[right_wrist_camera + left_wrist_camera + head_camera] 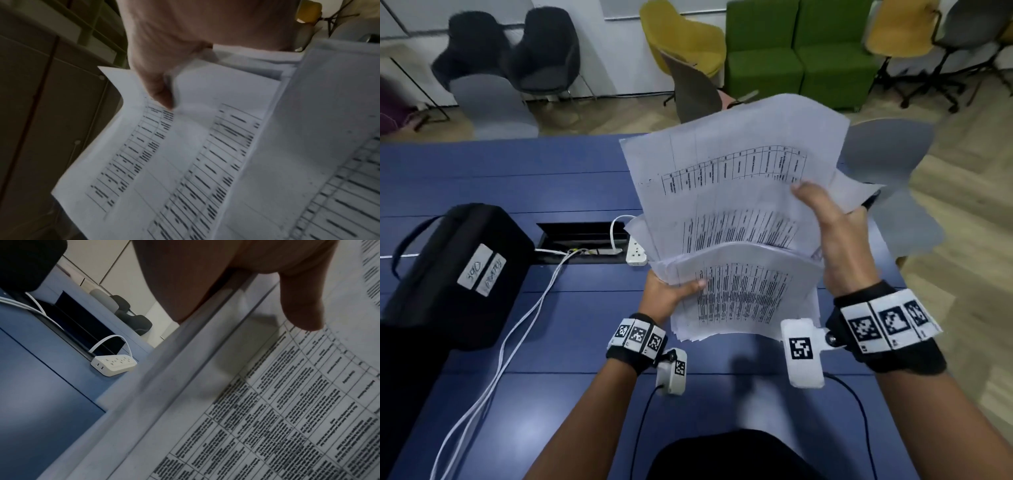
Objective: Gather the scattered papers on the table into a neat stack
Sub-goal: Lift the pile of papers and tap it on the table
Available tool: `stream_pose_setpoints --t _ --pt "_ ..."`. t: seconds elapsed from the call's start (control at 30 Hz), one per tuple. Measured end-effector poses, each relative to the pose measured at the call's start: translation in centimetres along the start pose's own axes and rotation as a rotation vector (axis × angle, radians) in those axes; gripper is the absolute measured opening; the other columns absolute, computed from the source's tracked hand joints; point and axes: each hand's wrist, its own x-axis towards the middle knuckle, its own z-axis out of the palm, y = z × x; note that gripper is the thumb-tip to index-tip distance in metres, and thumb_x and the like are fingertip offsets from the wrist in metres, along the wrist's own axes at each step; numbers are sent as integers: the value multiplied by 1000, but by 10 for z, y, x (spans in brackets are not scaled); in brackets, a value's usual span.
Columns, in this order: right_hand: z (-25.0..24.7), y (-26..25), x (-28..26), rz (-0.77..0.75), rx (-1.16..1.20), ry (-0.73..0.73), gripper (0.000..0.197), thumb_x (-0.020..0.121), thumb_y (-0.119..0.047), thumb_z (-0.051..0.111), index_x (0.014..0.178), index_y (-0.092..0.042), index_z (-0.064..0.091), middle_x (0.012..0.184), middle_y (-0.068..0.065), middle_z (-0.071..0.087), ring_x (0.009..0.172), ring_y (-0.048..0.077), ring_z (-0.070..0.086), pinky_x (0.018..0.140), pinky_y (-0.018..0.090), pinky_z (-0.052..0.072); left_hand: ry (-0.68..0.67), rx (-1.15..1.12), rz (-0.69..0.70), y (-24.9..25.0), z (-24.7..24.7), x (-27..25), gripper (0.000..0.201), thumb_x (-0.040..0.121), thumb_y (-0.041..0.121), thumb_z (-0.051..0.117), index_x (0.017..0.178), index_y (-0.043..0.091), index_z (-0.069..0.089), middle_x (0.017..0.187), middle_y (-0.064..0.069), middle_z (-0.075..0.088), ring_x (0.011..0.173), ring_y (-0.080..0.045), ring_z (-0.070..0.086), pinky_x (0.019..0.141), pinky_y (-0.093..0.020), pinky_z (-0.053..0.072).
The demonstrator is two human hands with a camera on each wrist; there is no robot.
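A loose bundle of printed papers (732,212) with tables on them is held up above the blue table (482,178), its sheets fanned and uneven. My left hand (671,291) grips the bundle's lower left edge, thumb on top of the front sheet (277,402). My right hand (828,240) holds the right side higher up, thumb pressed on the upper sheets (185,154) and fingers hidden behind. The papers' bottom edges hang just above the table.
A black case (455,274) with white labels sits at the left. White cables (517,325) run to a cable hatch (582,240) and a white power strip (637,250) right beside the papers. Chairs (688,51) and a green sofa (801,51) stand beyond the table.
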Motion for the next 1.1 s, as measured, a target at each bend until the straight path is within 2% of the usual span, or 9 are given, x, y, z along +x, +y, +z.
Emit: stream_pose_setpoints --t 0.23,0.4,0.53,0.63,0.7,0.77,0.9,1.0,1.1 --pt "-10 47 2 39 -371 143 33 60 -21 86 86 -14 68 88 0 70 89 23 69 75 29 56 -37 9 -2 -2 3 5 43 71 -20 70 101 10 64 97 -5 74 95 -21 71 80 -32 57" --pt "-39 50 10 -19 -127 -208 47 60 -13 88 103 -6 70 93 -3 76 86 7 71 74 18 54 28 12 -69 -9 2 13 36 72 -6 78 99 13 65 98 -7 73 94 -19 71 87 -41 57" --pt "-62 94 21 272 -429 -386 38 57 -14 88 91 -9 70 74 -13 72 67 -7 65 59 6 46 3 174 -102 -25 1 13 40 73 -11 74 98 16 61 90 6 73 90 -6 69 89 -31 55" --pt "-63 131 20 364 -563 -275 46 83 -30 75 116 -2 60 117 3 66 108 18 64 67 7 45 68 251 -111 -34 7 10 27 79 -11 69 97 9 63 98 0 69 94 -17 62 84 -22 52" --pt "-57 130 17 229 -644 -155 38 99 -9 49 133 9 46 134 16 52 123 29 52 73 17 41 115 341 -112 -35 7 11 36 89 -5 57 125 0 56 110 1 64 101 -8 55 90 -16 45" --pt "-46 113 16 36 -551 -3 27 97 3 43 121 14 52 109 20 56 97 12 60 61 16 41 177 333 -109 -23 11 11 39 96 1 51 134 7 48 103 9 72 88 6 63 89 -20 51" --pt "-14 62 1 -369 -357 53 10 79 -15 78 76 -23 74 60 5 67 58 6 50 50 28 44 300 363 221 35 42 9 18 86 23 70 80 6 69 76 -12 70 68 -23 66 63 -35 56" --pt "-1 45 -2 -406 -176 73 18 78 -26 80 79 -41 70 67 2 70 63 8 56 56 28 49 276 227 297 63 59 8 8 90 20 65 84 25 68 83 3 72 82 -16 69 79 -29 56" --pt "-2 57 -3 -314 -45 84 16 77 -16 81 79 -30 73 72 -14 71 73 6 67 68 20 54 247 69 203 51 56 13 15 87 15 67 92 29 66 95 9 72 90 -1 68 86 -22 52"
